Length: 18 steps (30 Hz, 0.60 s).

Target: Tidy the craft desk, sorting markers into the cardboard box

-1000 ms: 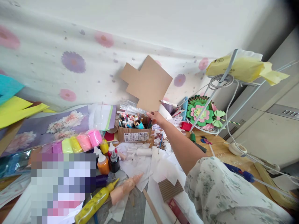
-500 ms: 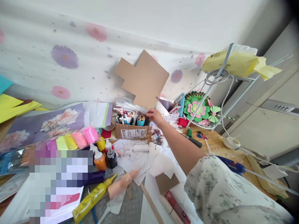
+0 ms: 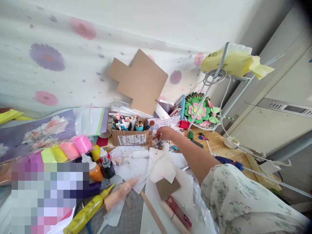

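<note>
My right hand (image 3: 163, 133) reaches over the pile of paper scraps just right of the cardboard box of markers (image 3: 129, 138). Its fingers are bent and pressed together around something I cannot make out. A thin blue brush (image 3: 159, 145) slants just below the fingertips. In the box stand markers, a blue cup (image 3: 139, 126) and a dark-bristled brush (image 3: 151, 123). Below the hand lie white paper pieces (image 3: 164, 165) and a corrugated square (image 3: 168, 187). My left hand is not in view.
Paint bottles (image 3: 107, 165), a yellow tube (image 3: 85, 213) and bright clay packs (image 3: 70, 150) lie at the left. A brown cardboard sheet (image 3: 143, 81) leans at the back. On the right are a metal rack (image 3: 220, 61), paper flowers (image 3: 198, 110) and a blue glue gun (image 3: 229, 161).
My right hand has moved from the box's right edge down onto the scraps beside it. The whole view has shifted, so most things appear further left.
</note>
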{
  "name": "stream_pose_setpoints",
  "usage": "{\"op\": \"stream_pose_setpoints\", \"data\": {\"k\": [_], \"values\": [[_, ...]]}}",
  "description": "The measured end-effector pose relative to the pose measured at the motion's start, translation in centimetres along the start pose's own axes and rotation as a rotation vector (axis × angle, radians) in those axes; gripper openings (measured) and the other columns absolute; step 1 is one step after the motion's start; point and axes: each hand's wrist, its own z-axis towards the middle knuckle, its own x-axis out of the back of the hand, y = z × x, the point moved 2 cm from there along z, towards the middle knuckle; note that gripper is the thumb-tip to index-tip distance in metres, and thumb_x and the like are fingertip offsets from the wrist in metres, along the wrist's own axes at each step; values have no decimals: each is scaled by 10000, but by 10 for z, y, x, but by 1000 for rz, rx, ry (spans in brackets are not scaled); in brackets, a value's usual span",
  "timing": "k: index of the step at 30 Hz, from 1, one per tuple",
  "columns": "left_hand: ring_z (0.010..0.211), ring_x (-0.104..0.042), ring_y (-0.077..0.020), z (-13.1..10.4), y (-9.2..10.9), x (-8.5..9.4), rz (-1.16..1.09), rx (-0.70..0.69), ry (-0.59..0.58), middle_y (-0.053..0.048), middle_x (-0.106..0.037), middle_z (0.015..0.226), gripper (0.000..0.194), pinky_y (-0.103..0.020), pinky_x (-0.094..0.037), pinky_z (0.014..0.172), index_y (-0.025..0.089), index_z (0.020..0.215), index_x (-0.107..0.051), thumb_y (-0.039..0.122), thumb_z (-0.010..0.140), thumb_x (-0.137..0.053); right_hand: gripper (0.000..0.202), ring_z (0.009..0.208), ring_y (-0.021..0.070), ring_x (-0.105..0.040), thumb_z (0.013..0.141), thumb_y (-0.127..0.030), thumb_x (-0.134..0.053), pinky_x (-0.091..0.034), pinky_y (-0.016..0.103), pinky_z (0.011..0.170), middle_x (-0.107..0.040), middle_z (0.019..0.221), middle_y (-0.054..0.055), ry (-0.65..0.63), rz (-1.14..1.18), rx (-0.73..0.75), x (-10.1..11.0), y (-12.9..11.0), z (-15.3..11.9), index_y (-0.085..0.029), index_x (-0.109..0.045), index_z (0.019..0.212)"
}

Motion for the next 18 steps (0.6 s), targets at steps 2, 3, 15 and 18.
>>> {"op": "stream_pose_setpoints", "data": {"k": [2, 3, 15, 18], "values": [[898, -697, -229, -2, 4, -1, -36, 39, 21, 46, -739, 897, 377, -348, -577, 786, 421, 1022, -707, 443, 877, -360, 219, 906, 260, -618, 544, -182, -720, -446, 301, 731, -701, 875, 55, -22, -80, -11, -6, 1, -4, -222, -714, 759], [906, -695, -229, -3, 6, -2, -50, 50, 27, 48, -737, 917, 388, -348, -574, 794, 428, 1025, -706, 431, 881, -345, 213, 921, 270, -616, 546, -208, -726, -447, 304, 731, -699, 891, 67, -20, -106, -13, -7, 1, -5, -216, -715, 759], [727, -673, -266, 16, -13, 1, -322, 170, 61, -35, -723, 656, 242, -310, -559, 561, 378, 752, -755, 536, 631, -617, 431, 962, 176, -609, 785, -184, -555, -456, 271, 814, -663, 1084, 48, 428, -16, 126, 80, -25, 23, -190, -587, 1215], [697, -667, -253, 17, -17, -1, -318, 176, 61, -27, -721, 648, 211, -299, -553, 547, 378, 726, -753, 513, 627, -624, 452, 982, 183, -604, 691, -53, -582, -444, 266, 851, -667, 1071, 52, 405, -54, 247, 77, -55, 35, -197, -658, 1113]]}}
